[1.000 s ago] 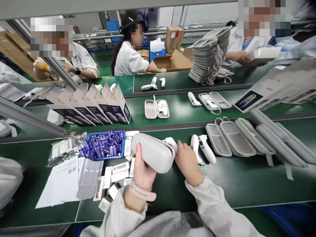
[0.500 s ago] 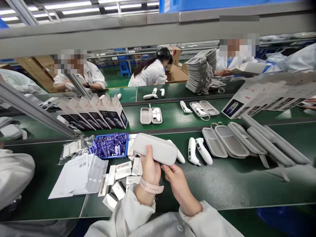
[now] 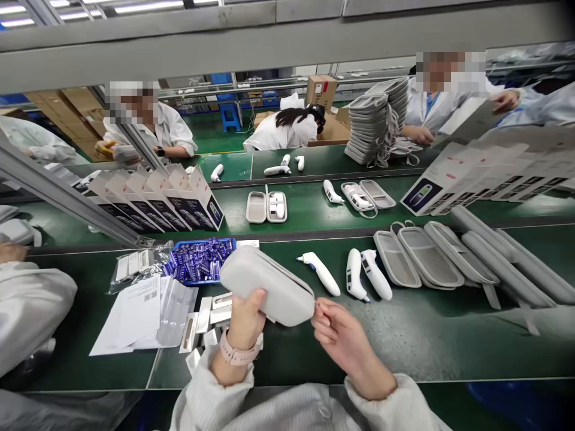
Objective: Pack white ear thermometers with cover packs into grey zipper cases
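Left hand (image 3: 240, 320): holds grey zip case (image 3: 265, 287) from underneath.
Right hand (image 3: 348, 350): apart from left, fingertips (image 3: 320, 317) at case end, maybe on zip pull.
Nearby: white ear thermometer (image 3: 318, 272) on green counter (image 3: 404, 341).

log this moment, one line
left hand: grips light grey zippered hard case | right hand: fingertips at case's zip end | nearby: white plastic thermometer

hidden: grey carry case (image 3: 265, 287) underside | too small: print on tray packets (image 3: 197, 261) | cut off: right-edge white cartons (image 3: 489, 164)

Matt cloth case (image 3: 265, 287), probably, glossy plastic thermometer (image 3: 318, 273)
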`<state>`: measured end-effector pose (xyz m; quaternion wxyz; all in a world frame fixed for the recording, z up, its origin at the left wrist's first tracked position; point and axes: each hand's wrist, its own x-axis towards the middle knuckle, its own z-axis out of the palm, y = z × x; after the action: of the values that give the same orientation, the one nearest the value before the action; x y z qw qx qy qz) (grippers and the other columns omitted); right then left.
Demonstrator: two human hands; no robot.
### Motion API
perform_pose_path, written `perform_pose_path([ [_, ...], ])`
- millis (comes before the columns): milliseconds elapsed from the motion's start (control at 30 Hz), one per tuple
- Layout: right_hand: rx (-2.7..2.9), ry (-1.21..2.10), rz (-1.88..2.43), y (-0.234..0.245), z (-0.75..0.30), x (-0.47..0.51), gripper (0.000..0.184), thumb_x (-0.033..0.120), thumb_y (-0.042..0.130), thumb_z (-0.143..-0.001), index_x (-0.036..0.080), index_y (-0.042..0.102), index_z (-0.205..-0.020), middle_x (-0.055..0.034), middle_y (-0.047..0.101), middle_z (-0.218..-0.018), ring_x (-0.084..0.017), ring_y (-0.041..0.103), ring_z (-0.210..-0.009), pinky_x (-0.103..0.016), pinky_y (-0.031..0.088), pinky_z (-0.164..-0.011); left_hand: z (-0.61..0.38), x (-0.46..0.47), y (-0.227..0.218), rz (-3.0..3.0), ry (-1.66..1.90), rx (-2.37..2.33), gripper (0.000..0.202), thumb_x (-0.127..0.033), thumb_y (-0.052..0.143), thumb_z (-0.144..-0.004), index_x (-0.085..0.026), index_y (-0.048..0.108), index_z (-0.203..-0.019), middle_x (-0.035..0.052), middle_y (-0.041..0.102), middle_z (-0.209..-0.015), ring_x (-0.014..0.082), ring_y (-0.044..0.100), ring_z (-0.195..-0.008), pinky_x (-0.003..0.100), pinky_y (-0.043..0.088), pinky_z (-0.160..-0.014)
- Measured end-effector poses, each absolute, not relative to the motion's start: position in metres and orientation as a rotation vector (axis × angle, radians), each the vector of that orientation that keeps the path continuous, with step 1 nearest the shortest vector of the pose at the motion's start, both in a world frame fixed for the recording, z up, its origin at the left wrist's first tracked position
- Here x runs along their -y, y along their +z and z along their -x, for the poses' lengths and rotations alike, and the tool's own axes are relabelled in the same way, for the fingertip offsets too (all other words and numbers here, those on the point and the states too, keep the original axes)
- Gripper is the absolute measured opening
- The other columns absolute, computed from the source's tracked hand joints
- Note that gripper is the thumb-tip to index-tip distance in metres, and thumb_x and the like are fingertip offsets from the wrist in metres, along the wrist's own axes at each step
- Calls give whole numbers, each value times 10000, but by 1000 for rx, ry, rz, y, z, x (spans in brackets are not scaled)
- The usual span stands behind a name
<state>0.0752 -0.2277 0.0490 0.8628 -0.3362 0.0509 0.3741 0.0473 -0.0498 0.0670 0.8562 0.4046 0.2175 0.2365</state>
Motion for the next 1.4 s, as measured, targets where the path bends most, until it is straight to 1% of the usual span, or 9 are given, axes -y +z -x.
perform_pose_path([
  [200, 119, 779, 1200, 82, -78, 250, 304, 386, 642, -795, 176, 566, -589, 80, 282, -473, -57, 153, -440, -269, 110, -467, -18, 35, 67, -1189, 481, -320, 515, -284, 972, -464, -198, 732, -911, 76, 764, -871, 289, 700, -861, 380, 585, -835],
  [300, 205, 660, 1403, 102, -81, 254, 292, 381, 563, -806, 196, 542, -580, 53, 320, -508, -89, 230, -472, -276, 160, -480, -16, 46, 82, -1460, 296, -117, 672, -212, 938, -521, -206, 713, -1155, 109, 748, -1013, 335, 687, -990, 436, 550, -945],
  [400, 379, 460, 1686, 128, -88, 259, 288, 344, 496, -862, 207, 512, -609, 10, 450, -610, -130, 389, -568, -276, 283, -533, -19, 60, 92, -1768, 89, -18, 973, -193, 874, -626, -243, 438, -1494, 130, 676, -1233, 343, 655, -1112, 469, 489, -1035],
  [633, 1020, -196, 2475, 167, -80, 241, 250, 105, 404, -877, 201, 478, -659, -15, 503, -646, -134, 417, -524, -304, 215, -496, -29, 79, 102, -2347, -12, 107, 958, -111, 694, -759, -196, 192, -1570, 172, 591, -1329, 344, 590, -1193, 515, 509, -971],
  [767, 1357, -339, 2281, 173, -92, 234, 280, 173, 417, -962, 196, 536, -709, -21, 537, -660, -151, 456, -573, -303, 287, -538, -54, 78, 118, -2252, -49, 116, 863, -172, 647, -810, -206, 224, -1561, 160, 602, -1277, 328, 590, -1197, 487, 485, -1009],
  [933, 765, -315, 1955, 128, -130, 263, 263, 232, 426, -1017, 214, 564, -794, -11, 581, -759, -157, 548, -716, -275, 410, -654, -158, 46, 115, -2000, -97, -265, 953, -380, 883, -648, -164, 404, -1444, 174, 576, -1353, 325, 591, -1203, 403, 486, -1010],
  [1067, 399, -90, 1989, 68, -138, 308, 326, 352, 453, -1012, 218, 582, -744, -6, 585, -721, -159, 564, -677, -269, 428, -622, -269, 5, 98, -2070, -19, -489, 866, -377, 819, -769, -123, 349, -1449, 213, 579, -1341, 300, 624, -1129, 403, 518, -932],
  [1233, 280, 143, 2179, 30, -128, 356, 360, 473, 469, -984, 226, 658, -803, -28, 651, -776, -199, 629, -735, -294, 481, -657, -349, -31, 85, -2304, -35, -579, 448, -334, 643, -936, -177, 524, -1339, 119, 579, -1323, 274, 610, -1137, 513, 513, -970],
  [1400, 342, 76, 2351, 18, -122, 333, 211, 378, 501, -982, 240, 660, -972, -58, 683, -895, -230, 651, -791, -344, 530, -682, -344, -44, 90, -2545, -22, -420, 407, -331, 615, -955, -173, 550, -1325, 119, 522, -1409, 281, 550, -1238, 527, 463, -1045],
])
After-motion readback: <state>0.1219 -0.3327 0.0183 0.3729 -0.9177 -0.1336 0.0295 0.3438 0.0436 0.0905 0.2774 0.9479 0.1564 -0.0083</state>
